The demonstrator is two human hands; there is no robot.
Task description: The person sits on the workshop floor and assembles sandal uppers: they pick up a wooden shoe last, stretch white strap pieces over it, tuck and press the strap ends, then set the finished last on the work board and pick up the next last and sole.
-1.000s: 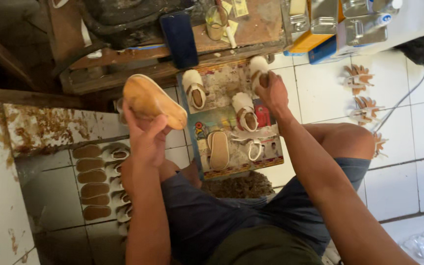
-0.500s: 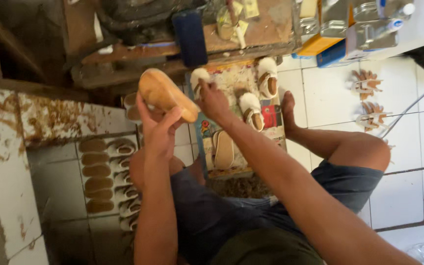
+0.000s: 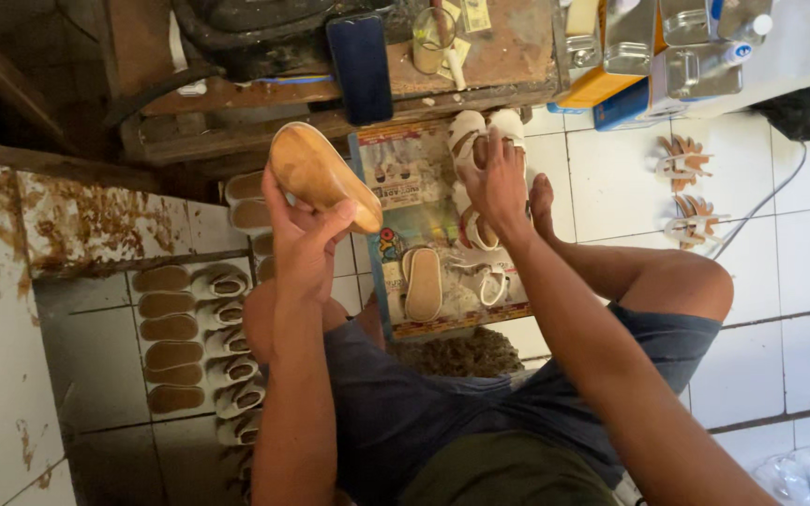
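A tan, smooth wooden shoe last [image 3: 319, 176] is being held up above the tiled floor [image 3: 611, 178], its long axis slanting from upper left down to lower right, the narrower end pointing lower right. It is being grasped by the left hand [image 3: 304, 245], fingers [image 3: 278, 201] curled behind it and thumb pressed on its lower edge. The right hand [image 3: 497, 183] is being laid with spread fingers on a white strapped sandal [image 3: 480, 141] lying on a colourful printed board [image 3: 424, 234]. Open tile is being left at right; a worn wooden counter [image 3: 349, 89] is crowding the top.
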